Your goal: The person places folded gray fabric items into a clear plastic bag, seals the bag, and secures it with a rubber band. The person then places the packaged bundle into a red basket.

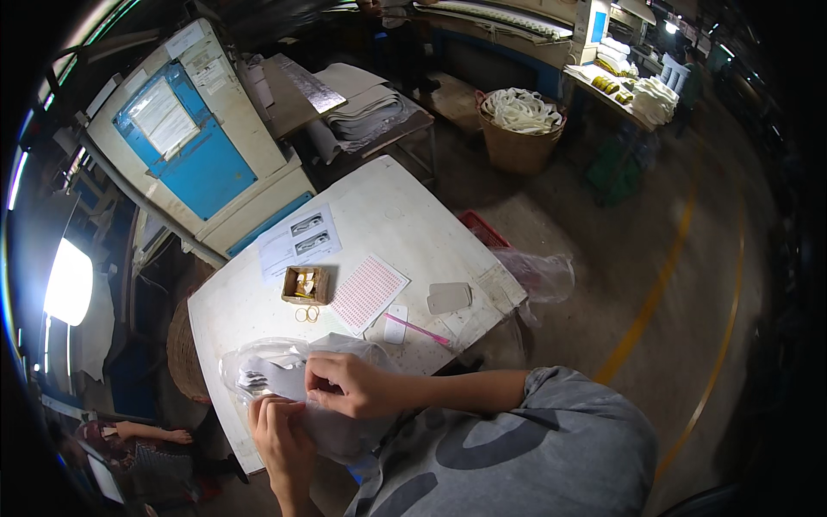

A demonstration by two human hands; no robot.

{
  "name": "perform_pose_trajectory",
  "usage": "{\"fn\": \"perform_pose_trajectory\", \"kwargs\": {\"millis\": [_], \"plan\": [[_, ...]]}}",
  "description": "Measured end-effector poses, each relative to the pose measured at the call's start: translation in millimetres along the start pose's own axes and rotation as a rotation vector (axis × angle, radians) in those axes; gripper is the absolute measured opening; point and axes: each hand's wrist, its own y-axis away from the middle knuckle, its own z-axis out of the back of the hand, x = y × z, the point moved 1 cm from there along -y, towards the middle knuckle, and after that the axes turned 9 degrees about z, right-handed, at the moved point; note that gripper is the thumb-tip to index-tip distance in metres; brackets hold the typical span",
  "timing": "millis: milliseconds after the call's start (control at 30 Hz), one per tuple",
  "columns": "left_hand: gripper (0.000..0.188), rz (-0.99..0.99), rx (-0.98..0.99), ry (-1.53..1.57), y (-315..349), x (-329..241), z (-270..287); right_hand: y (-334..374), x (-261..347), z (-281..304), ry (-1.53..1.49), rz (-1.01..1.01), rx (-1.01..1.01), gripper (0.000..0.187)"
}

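At the near edge of the white worktop (370,220), a clear, crumpled plastic bag (280,372) lies under the left hand (280,428) and right hand (349,383), whose bent fingers apparently pinch its film.

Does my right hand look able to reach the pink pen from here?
Probably yes: the pink pen lies uncovered just beyond your right hand, with nothing tall between, though that hand looks busy at the plastic bag.
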Motion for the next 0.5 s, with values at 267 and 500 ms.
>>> {"fn": "perform_pose_trajectory", "kwargs": {"millis": [267,500], "plan": [[0.016,-0.178,-0.109,-0.054,5,1,-1,-9,-3,-5,0.079,-0.033,0.057,0.016],[0.018,-0.088,-0.083,-0.008,11,1,-2,-13,11,1,0.187,-0.081,0.203,0.019]]}}
